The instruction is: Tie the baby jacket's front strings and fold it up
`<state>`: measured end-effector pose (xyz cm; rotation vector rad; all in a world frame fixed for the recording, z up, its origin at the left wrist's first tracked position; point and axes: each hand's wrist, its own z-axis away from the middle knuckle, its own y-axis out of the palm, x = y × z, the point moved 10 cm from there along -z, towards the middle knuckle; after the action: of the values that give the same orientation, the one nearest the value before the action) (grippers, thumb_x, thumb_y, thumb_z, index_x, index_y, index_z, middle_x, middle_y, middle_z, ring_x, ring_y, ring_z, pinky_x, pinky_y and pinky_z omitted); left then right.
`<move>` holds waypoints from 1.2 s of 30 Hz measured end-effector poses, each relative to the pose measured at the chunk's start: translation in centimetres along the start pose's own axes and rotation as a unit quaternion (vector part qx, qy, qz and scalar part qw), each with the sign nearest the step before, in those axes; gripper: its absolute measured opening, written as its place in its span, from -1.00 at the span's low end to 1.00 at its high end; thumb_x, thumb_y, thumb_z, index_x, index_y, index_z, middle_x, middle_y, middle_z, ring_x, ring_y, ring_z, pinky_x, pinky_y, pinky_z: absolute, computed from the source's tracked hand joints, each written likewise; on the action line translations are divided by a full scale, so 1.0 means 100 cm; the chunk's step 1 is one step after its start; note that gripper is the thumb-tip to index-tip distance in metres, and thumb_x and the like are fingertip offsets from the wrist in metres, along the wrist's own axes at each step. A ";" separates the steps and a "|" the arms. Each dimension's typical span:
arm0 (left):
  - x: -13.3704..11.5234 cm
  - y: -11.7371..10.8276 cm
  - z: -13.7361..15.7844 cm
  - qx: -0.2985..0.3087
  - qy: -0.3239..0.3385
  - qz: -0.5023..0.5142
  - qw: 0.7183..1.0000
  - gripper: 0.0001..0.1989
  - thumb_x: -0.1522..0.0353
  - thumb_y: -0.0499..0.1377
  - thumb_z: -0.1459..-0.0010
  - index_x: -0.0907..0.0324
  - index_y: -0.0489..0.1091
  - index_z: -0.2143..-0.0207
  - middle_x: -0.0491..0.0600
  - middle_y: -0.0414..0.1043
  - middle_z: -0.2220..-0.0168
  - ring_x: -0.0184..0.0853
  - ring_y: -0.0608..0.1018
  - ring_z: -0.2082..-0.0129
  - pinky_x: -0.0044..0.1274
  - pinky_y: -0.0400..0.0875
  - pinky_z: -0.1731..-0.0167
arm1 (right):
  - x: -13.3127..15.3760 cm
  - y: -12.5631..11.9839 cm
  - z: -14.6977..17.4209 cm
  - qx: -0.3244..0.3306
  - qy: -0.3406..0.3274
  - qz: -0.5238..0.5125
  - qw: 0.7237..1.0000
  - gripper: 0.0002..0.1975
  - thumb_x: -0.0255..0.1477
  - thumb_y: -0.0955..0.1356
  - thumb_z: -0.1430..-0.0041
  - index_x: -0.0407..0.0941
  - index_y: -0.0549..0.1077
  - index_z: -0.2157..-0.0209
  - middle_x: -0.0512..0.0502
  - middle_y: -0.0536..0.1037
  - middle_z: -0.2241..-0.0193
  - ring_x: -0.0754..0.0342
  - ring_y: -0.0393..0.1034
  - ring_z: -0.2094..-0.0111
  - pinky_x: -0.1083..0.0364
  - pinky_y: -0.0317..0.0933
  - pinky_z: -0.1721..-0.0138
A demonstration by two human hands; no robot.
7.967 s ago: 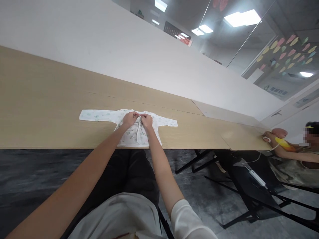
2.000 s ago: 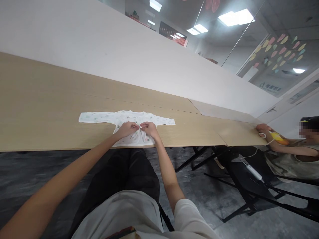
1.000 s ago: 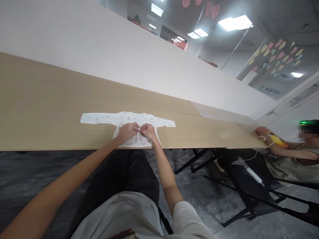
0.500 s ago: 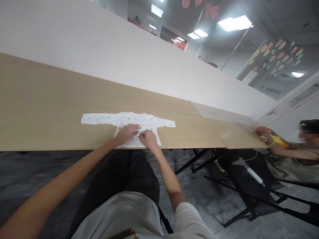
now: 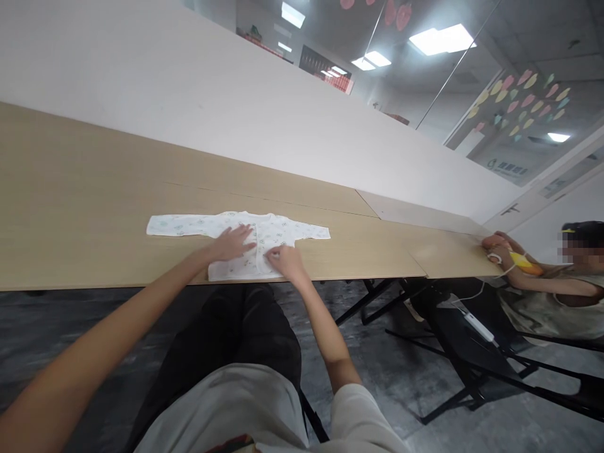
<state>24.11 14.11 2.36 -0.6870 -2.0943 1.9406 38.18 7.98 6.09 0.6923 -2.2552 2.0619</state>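
Note:
A white long-sleeved baby shirt with a small faint print lies spread on the table, its sleeves stretched to both sides and its hem by the front edge. Flat on the left half of its front rests my left hand, open with fingers spread. My right hand is closed in a pinch on the shirt's right front, just right of the centre strip. The fabric between those fingertips is mostly hidden.
The long wooden table runs along a white partition with glass above. At the right, another person's arms rest at the table end beside a yellow item. Black folding chairs and a white power strip are below.
My left hand has slid left and slightly away from me, its fingers spreading out flat. The shirt's left lower part now extends further left. My right hand stays near the centre strip, still pinched.

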 end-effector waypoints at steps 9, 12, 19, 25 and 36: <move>0.110 -0.036 -0.027 -0.037 -0.206 0.003 0.978 -0.48 0.21 -0.08 -0.30 0.38 0.37 -0.11 0.30 0.37 -0.17 -0.06 0.42 -0.15 -0.36 0.28 -0.08 | -0.072 -0.010 -0.127 -0.006 0.073 0.027 0.997 -0.64 -0.45 0.18 -0.38 -0.11 0.37 -0.13 -0.20 0.52 -0.08 -0.01 0.43 -0.05 0.04 0.25 -0.06; 0.114 -0.040 -0.018 -0.051 -0.180 -0.018 0.982 -0.52 0.22 -0.02 -0.30 0.41 0.43 -0.03 0.27 0.44 -0.08 -0.11 0.44 -0.06 -0.41 0.30 -0.03 | -0.083 -0.002 -0.124 0.010 0.068 0.062 0.996 -0.65 -0.43 0.17 -0.39 -0.15 0.37 -0.12 -0.23 0.55 -0.04 -0.03 0.42 -0.05 -0.02 0.19 -0.12; 0.126 -0.047 0.004 -0.037 -0.149 0.025 0.988 -0.52 0.12 0.18 -0.23 0.40 0.48 0.07 0.12 0.55 0.08 -0.24 0.47 0.16 -0.53 0.30 0.14 | -0.099 -0.015 -0.095 0.018 0.030 0.060 0.998 -0.78 -0.33 0.36 -0.24 -0.19 0.55 0.22 -0.17 0.62 0.19 0.00 0.45 0.14 0.13 0.18 0.10; 0.129 -0.085 -0.003 -0.024 -0.179 0.020 0.983 -0.48 0.11 0.14 -0.29 0.40 0.42 -0.03 0.16 0.50 -0.04 -0.23 0.49 0.09 -0.53 0.28 0.14 | -0.100 -0.054 -0.109 0.014 -0.001 0.037 0.999 -0.76 -0.29 0.38 -0.23 -0.19 0.51 0.38 -0.03 0.55 0.40 0.13 0.34 0.38 0.20 0.07 0.35; 0.107 -0.217 0.010 -0.300 -0.114 -0.060 0.945 -0.27 -0.02 -0.28 -0.41 0.52 0.25 -0.03 0.26 0.37 -0.06 -0.02 0.35 -0.15 -0.15 0.08 -0.13 | -0.057 -0.179 -0.135 -0.220 -0.017 0.231 0.948 -0.69 -0.43 0.10 -0.44 -0.19 0.36 -0.03 -0.32 0.48 0.05 -0.02 0.40 0.14 0.12 0.16 0.20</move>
<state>10.06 17.60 21.77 -0.4215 -2.8313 1.3606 45.23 21.96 23.11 0.1804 -2.9735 1.5673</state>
